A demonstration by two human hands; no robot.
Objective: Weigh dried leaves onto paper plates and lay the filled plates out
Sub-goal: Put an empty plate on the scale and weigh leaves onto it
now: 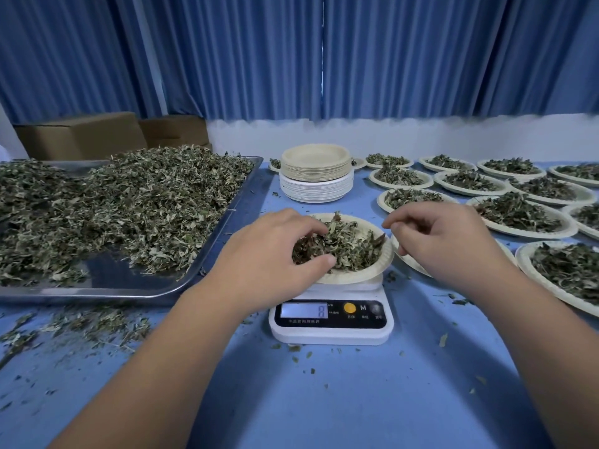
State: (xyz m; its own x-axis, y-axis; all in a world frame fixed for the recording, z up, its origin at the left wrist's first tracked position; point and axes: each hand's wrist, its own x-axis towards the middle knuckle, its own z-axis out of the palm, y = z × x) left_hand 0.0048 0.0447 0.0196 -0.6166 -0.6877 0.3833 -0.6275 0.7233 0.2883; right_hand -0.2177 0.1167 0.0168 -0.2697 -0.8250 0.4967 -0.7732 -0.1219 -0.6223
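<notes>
Hands first: we are working the left hand into the dried leaves on the paper plate. Its fingers and thumb are curling round a clump at the plate's near-left side. The right hand is hovering just beside the plate's right rim, apart from the left. Its fingers are loosely bent and thumb and forefinger are nearly meeting; we cannot tell whether a scrap of leaf is between them.

The plate is sitting on the scale, straight ahead of us between the two hands. The display is showing what looks like a single 8.

We are judging this as the trimming stage of one weighing, with the portion being adjusted rather than the plate lifted.

What the next move is turning on is side. The tray of loose leaves is lying to our left, nearer the left hand, so adding or returning leaf is falling to that hand. The filled plates are spreading out to our right in rows, and one is lying just under the right hand. Carrying this plate off the scale is therefore looking like a rightward move, best led by the right hand. The plate is round, so no long axis is constraining the grasp. The stack of empty plates is waiting straight behind the scale on the table.
</notes>
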